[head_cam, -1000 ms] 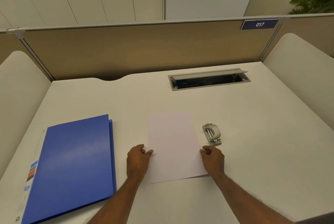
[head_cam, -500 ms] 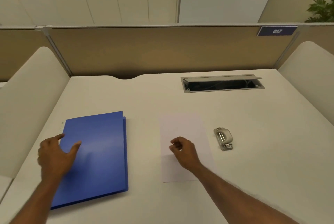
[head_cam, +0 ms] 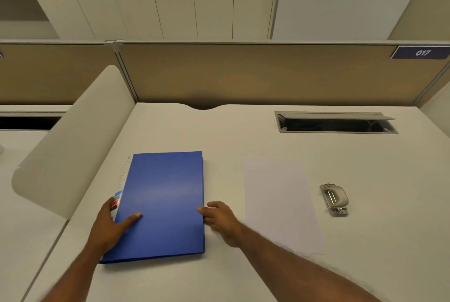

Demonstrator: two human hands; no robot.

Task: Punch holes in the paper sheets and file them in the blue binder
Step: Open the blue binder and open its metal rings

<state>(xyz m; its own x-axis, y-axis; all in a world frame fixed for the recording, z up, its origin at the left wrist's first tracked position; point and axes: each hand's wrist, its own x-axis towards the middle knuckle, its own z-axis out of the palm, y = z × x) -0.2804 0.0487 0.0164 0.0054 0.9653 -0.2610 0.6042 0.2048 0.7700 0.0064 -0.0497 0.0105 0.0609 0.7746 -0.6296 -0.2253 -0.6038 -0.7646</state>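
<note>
The blue binder [head_cam: 165,201] lies closed and flat on the white desk, left of centre. My left hand [head_cam: 110,226] grips its spine edge, thumb laid across the cover. At the binder's right edge sits my right hand [head_cam: 220,220], fingertips touching the cover's rim. A white paper sheet [head_cam: 280,201] lies flat to the right of the binder, apart from both hands. Further right stands the grey metal hole punch [head_cam: 334,199], untouched.
A cable tray [head_cam: 336,123] with a raised lid is sunk into the desk at the back right. A curved white side divider [head_cam: 73,141] rises at the desk's left edge. A tan partition [head_cam: 243,75] walls off the back.
My right hand left the paper and moved left to the binder's right edge. My left hand came down onto the binder's spine side. The camera view shifted left.
</note>
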